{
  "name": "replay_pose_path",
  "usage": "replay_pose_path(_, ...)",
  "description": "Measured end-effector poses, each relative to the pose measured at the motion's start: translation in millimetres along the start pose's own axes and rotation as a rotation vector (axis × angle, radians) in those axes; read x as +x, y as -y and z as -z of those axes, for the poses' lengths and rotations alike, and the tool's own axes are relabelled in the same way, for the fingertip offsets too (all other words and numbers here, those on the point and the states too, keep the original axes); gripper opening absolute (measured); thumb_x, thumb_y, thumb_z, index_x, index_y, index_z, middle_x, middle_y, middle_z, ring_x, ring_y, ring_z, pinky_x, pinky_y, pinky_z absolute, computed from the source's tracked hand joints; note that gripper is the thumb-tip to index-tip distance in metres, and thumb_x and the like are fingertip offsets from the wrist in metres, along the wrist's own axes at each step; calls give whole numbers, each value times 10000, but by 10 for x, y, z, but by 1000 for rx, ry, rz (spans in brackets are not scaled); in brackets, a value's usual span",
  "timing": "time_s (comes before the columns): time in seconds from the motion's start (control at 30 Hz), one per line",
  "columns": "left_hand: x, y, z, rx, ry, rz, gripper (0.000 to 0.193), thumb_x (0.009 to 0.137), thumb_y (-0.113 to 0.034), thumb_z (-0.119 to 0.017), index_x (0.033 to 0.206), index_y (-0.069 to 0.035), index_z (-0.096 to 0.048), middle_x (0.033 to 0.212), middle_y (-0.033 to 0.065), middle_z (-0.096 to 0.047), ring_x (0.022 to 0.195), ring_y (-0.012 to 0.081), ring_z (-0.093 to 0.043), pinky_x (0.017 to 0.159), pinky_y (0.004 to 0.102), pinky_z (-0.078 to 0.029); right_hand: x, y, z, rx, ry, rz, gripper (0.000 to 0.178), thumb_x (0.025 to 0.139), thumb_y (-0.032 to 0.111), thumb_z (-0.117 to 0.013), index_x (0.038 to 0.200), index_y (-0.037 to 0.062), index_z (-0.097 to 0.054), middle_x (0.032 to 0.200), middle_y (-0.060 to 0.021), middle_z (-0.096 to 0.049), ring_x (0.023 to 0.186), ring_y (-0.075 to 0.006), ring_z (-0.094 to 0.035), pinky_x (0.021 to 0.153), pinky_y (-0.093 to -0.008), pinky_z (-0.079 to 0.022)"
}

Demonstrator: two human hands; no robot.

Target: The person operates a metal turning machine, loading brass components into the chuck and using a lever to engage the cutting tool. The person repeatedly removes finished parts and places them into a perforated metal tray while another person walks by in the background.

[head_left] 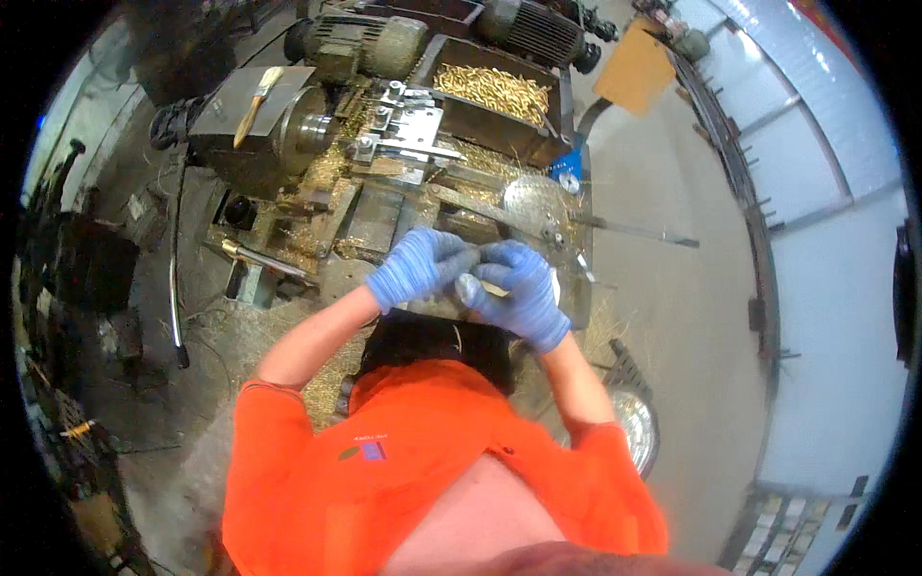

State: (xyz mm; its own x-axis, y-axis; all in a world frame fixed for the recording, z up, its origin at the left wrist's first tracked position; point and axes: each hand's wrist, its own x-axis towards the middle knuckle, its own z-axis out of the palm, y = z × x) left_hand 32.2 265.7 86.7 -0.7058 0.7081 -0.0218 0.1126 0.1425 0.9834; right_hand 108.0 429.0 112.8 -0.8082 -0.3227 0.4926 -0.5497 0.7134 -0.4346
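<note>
My left hand (418,269) and my right hand (523,293), both in blue knitted gloves with grey fingertips, come together in front of my waist. Their fingers are pinched and meet at the tips; whatever lies between them is too small or too hidden to name. Just beyond them stretches the bed of a small metal lathe, strewn with brass shavings. A flat metal bar (480,208) and a round metal plate (526,197) lie on the bed past my right hand. Left of my left hand is a metal handle (269,261) with a brass-coloured end.
A metal tray (509,134) of small brass parts (490,93) stands at the back. A paintbrush (254,108) lies on the headstock (216,115), beside a clamping fixture (413,125). A blue dial gauge (569,178) sits at right. A long lever (178,288) rises at left.
</note>
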Motion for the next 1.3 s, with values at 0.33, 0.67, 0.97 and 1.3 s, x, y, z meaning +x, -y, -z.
replay_pose_path(0.33, -224, 111, 653, 39, -83, -63, 244, 834, -218, -583, 841, 22, -622, 624, 54, -568, 586, 75, -467, 527, 266, -403, 774, 31, -214, 66, 285, 232, 150, 740, 238, -641, 733, 88, -653, 786, -113, -613, 718, -294, -567, 644, -374, -462)
replay_pose_path(0.67, -1978, 520, 2283, 1358, -741, 369, 220, 785, -230, -562, 965, -103, -575, 834, 145, -614, 778, 330, -590, 668, 415, -466, 2157, -243, -913, -327, 489, 247, 317, 762, 352, -571, 839, 60, -666, 865, -130, -624, 875, -307, -569, 762, -395, -460)
replay_pose_path(0.97, -3032, 1734, 2404, 341, -1001, 545, 239, 802, -224, -641, 860, -1, -578, 593, 31, -538, 499, 99, -497, 477, 269, -416, 2605, -549, -1458, -520, 678, 111, 454, 687, 452, -571, 775, 17, -667, 771, -190, -636, 763, -324, -621, 721, -393, -495)
replay_pose_path(1.3, -2818, 1351, 2300, 479, -1002, 802, 296, 791, -264, -643, 911, 0, -579, 623, 78, -571, 533, 189, -547, 519, 314, -448, 2501, -610, -1501, -323, 534, 179, 434, 674, 433, -578, 869, 55, -663, 796, -161, -640, 792, -315, -620, 735, -396, -490)
